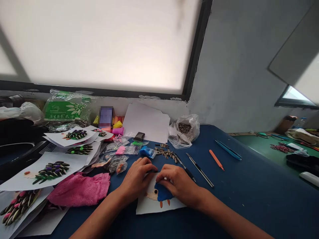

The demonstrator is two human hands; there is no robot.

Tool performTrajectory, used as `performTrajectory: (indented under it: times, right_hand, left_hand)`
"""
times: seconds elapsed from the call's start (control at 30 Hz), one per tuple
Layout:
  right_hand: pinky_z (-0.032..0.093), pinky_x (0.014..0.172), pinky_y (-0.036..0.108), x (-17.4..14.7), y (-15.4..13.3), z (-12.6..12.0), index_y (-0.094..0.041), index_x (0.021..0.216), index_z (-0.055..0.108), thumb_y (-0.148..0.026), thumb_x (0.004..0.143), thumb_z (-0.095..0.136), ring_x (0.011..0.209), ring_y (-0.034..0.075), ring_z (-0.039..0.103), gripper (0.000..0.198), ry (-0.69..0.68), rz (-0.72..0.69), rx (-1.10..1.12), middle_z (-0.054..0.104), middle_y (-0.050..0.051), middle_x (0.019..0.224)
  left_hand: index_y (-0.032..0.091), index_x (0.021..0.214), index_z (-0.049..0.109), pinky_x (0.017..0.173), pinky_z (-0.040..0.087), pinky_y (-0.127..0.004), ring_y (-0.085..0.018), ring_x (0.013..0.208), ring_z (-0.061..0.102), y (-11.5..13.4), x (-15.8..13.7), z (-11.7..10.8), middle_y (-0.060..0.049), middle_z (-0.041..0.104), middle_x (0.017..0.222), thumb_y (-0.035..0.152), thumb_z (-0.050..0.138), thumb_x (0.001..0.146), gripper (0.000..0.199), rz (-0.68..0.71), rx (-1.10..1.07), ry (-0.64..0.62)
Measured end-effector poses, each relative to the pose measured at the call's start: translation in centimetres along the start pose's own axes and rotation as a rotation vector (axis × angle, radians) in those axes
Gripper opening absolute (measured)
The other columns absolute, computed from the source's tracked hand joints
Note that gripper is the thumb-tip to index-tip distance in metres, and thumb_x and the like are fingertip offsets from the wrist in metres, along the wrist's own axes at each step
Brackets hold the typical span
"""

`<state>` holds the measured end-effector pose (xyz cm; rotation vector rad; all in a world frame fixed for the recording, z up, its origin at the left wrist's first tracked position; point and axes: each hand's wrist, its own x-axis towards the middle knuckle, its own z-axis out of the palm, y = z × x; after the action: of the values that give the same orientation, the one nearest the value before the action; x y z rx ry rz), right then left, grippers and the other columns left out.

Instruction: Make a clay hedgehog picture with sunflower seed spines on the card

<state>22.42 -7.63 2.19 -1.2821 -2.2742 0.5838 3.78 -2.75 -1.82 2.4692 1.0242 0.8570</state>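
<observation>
A white paper card [146, 209] lies on the blue table before me. On it is a clay animal with a pale snout, a dark round eye, orange legs and a blue clay body [161, 192]. My right hand [175, 182] is over the body's upper edge, thumb and fingers pinched together; what they grip is too small to make out. Close by, my left hand [138, 177] rests at the card's upper left with curled fingers, their tips partly hidden. Striped sunflower seeds [165, 152] lie loose just beyond both hands.
Right of the seeds lie a black pen [184, 167], a craft knife [199, 169], an orange pen-like tool [216, 160] and blue tweezers [228, 149]. Finished seed cards [15, 176] and a pink cloth [79, 189] fill the left. Behind stand a seed bag [184, 127] and white paper [147, 122].
</observation>
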Motion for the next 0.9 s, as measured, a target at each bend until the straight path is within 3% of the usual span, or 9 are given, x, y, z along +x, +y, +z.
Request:
performTrajectory:
  times: [0.9]
  right_hand:
    - [0.042,0.070,0.022,-0.09,0.32,0.27,-0.020,0.086,0.074,-0.011,0.088,0.061,0.078,0.013,0.057,0.015,-0.034,-0.021,-0.071,0.060,0.001,0.082]
  left_hand:
    - [0.020,0.096,0.070,0.079,0.047,-0.037,-0.022,0.089,0.058,0.06,-0.04,-0.23,-0.006,0.062,0.095,0.013,0.056,0.088,0.018,-0.014,0.025,-0.031]
